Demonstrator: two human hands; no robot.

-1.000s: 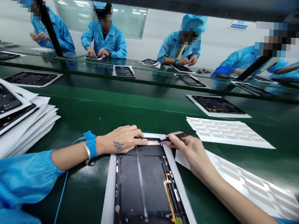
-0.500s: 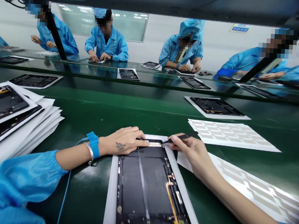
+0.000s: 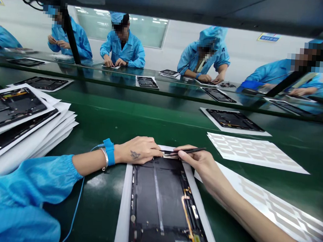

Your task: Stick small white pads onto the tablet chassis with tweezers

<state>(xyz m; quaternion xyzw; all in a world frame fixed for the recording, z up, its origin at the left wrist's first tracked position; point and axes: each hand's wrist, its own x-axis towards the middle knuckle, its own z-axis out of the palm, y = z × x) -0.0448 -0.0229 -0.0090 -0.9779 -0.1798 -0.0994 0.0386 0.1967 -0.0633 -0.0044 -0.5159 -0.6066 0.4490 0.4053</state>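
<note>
An opened tablet housing [image 3: 151, 194], dark inside with an orange flex cable and a pale lengthwise strip, lies on a white sheet [image 3: 122, 210] in front of me. My left hand [image 3: 138, 150] rests across its far left corner. Its fingers stretch to the right, with the tips at a light-coloured strip [image 3: 170, 154] along the far edge. Whether anything sits between those fingertips is hidden. In my right hand [image 3: 200, 162] are black tweezers [image 3: 191, 150], held nearly level, their points at the strip close to the left fingertips.
A stack of white sheets with tablet housings [image 3: 15, 107] stands at the left. Two sheets of grey adhesive pieces [image 3: 256, 151] lie at the right. Another housing [image 3: 235, 120] is beyond them. A blue wrist-strap cord [image 3: 75, 218] trails down. Co-workers [image 3: 124, 41] sit across the bench.
The tweezers have tipped from slanting to almost level, and their points have moved left along the strip. My left fingertips now sit closer together. The whole view has shifted slightly.
</note>
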